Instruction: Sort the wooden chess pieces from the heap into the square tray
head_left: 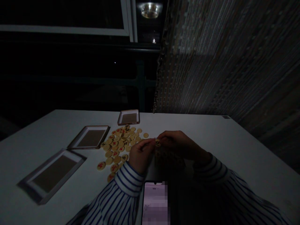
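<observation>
My left hand (141,155) and my right hand (177,143) meet over the table, fingers pinched round one Chinese chess piece (157,142). It is a round wooden disc with a dark character facing me. In the shadow under my right hand, more discs (169,160) sit close together, too dark to make out well. Beside my left hand spreads a loose pile of Chinese chess pieces (120,142), some with red characters, some with black, some blank side up. A single disc (145,135) lies just beyond my left hand.
On the white table (206,128) are a small shallow box part (120,121) at the back, a larger one (77,145) left of the pile, and another (44,200) nearer me. A lit phone (154,206) lies at the front. A string curtain (199,62) hangs behind.
</observation>
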`<state>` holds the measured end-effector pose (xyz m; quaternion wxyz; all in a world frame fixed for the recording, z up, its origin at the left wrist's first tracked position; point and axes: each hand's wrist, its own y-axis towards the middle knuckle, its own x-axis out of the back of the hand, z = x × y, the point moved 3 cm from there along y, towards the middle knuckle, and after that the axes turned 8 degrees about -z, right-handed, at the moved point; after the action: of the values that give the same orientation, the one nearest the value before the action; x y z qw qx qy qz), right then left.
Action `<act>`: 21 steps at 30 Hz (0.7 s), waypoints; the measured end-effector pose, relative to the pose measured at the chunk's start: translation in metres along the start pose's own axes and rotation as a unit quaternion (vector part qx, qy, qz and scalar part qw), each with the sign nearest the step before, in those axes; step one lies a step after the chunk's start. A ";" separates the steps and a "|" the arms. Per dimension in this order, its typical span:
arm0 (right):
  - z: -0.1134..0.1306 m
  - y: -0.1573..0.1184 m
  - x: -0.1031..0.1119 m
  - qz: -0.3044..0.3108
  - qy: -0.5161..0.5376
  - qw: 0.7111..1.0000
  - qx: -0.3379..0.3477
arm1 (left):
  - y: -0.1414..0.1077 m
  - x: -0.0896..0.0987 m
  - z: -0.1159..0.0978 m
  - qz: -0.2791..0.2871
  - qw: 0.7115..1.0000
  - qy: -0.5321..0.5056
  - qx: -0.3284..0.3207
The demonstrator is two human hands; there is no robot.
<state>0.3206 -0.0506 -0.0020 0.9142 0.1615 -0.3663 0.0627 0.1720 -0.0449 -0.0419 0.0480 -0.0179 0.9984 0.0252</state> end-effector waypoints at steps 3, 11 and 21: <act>-0.001 0.001 0.000 -0.003 -0.020 1.000 0.018 | 0.000 0.001 0.000 -0.006 1.000 0.001 0.007; -0.002 0.001 -0.001 -0.010 -0.037 0.998 0.052 | -0.001 -0.001 0.001 -0.003 0.997 -0.047 0.064; 0.011 0.000 0.002 -0.012 -0.130 0.983 0.131 | 0.001 0.000 0.008 -0.017 0.993 -0.076 0.089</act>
<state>0.3146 -0.0545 0.0067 0.8306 0.2910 -0.4684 0.0778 0.1724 -0.0432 -0.0494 0.1260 -0.0285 0.9896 -0.0628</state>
